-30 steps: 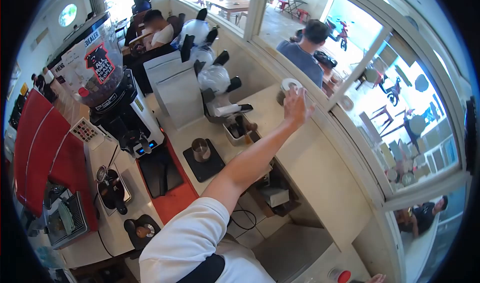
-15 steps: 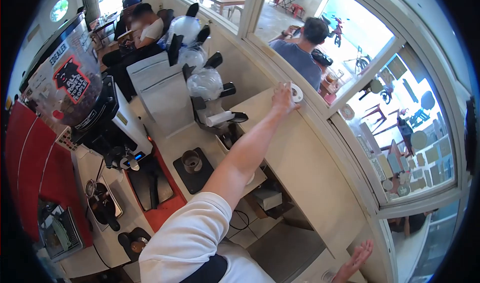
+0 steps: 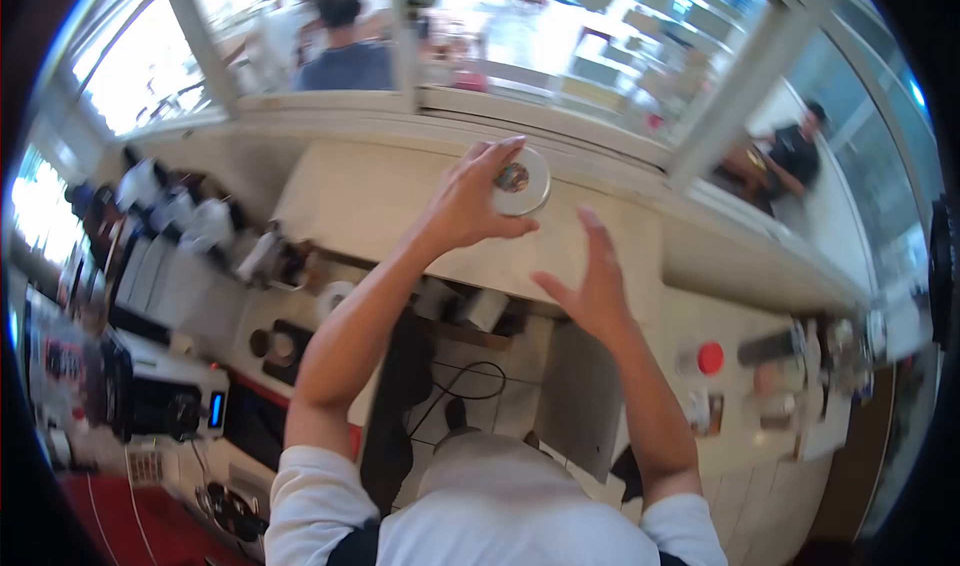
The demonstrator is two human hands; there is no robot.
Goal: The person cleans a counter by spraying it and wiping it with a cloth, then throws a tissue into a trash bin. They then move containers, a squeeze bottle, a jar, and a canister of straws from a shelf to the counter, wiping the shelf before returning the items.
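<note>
My left hand (image 3: 477, 198) grips a roll of tape (image 3: 536, 184), or something much like one: a pale round disc with a broad whitish rim and a patterned centre. The thumb is at its lower edge and the fingers lie along its upper left side. It is above the pale counter (image 3: 360, 191), near the window. My right hand (image 3: 597, 284) is raised to the right of the disc, apart from it. Its thumb and fingers are spread, holding nothing. Motion smears both hands slightly.
A coffee grinder (image 3: 160, 396) stands at the left. Bagged cup stacks (image 3: 205, 221) are behind it. On the right counter are a jar with a red lid (image 3: 709, 358) and several containers (image 3: 775, 346). A cable (image 3: 470, 368) lies on the floor. People sit beyond the windows.
My view has swung to the right. My left hand has brought the disc away from the window ledge. My right hand has come up from the lower right toward it.
</note>
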